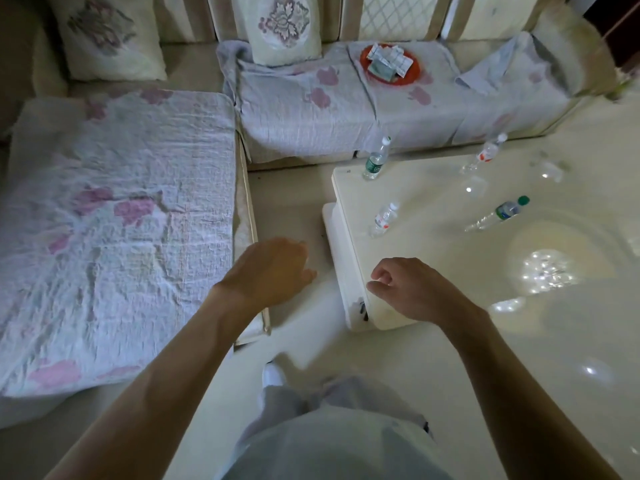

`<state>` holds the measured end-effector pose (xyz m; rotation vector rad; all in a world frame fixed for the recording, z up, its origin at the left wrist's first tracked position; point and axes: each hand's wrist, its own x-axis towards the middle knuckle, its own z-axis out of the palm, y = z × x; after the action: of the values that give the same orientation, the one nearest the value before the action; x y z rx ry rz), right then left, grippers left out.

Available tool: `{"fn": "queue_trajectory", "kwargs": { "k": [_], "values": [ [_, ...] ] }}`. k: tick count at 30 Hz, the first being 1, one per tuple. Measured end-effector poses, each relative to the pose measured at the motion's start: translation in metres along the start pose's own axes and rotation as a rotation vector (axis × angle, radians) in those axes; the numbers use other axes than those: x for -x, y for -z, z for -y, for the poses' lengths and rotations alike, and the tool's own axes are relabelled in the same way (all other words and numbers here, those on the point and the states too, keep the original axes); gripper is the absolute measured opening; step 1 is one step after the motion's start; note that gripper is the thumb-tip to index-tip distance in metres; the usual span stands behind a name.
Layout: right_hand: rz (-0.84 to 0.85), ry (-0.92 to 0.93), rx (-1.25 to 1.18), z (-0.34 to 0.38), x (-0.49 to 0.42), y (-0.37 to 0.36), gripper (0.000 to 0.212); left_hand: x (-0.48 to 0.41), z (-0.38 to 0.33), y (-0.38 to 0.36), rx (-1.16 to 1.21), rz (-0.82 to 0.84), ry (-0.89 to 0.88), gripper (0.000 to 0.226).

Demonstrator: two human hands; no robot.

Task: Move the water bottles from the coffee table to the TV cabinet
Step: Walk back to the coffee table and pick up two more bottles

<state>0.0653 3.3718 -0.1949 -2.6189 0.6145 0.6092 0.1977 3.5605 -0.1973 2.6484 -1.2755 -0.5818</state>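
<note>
Four water bottles (375,159) standing on coffee table (433,202); left hand (273,271), right hand (412,289) empty, loosely curled.

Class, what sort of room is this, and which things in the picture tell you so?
Most likely a home living room: a cream corner sofa under quilted floral covers, embroidered floral cushions along its back, and a glossy white low coffee table carrying clear plastic water bottles.

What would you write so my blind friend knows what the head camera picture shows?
The left hand and right hand, both empty, hover near a white coffee table with four water bottles; a quilt-covered sofa stands behind.
</note>
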Motion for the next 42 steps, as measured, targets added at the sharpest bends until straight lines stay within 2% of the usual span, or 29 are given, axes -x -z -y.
{"fn": "queue_trajectory", "kwargs": {
  "k": [6, 18, 24, 28, 32, 35, 42],
  "values": [
    [0.021, -0.048, -0.040, -0.005, -0.032, 0.013, 0.036, -0.046, 0.006, 0.008, -0.025, 0.049, -0.101, 0.035],
    [0.075, -0.110, -0.120, -0.062, -0.140, 0.053, 0.036, -0.173, 0.014, 0.034, -0.037, 0.218, 0.041, 0.041],
    [0.063, -0.102, -0.168, -0.097, -0.194, 0.084, 0.023, -0.259, -0.024, 0.055, -0.061, 0.261, -0.037, 0.036],
    [0.029, -0.121, -0.189, -0.115, -0.215, 0.103, 0.038, -0.296, -0.036, 0.064, -0.068, 0.278, -0.065, 0.035],
    [0.040, -0.170, -0.255, -0.129, -0.231, 0.113, 0.025, -0.327, -0.034, 0.070, -0.062, 0.361, -0.064, 0.039],
    [0.052, -0.228, -0.294, -0.133, -0.244, 0.120, 0.041, -0.355, -0.030, 0.078, -0.070, 0.382, -0.093, 0.036],
    [0.012, -0.441, -0.341, -0.129, -0.280, 0.126, 0.039, -0.443, -0.010, 0.072, -0.129, 0.448, -0.251, 0.033]
  ]
}}
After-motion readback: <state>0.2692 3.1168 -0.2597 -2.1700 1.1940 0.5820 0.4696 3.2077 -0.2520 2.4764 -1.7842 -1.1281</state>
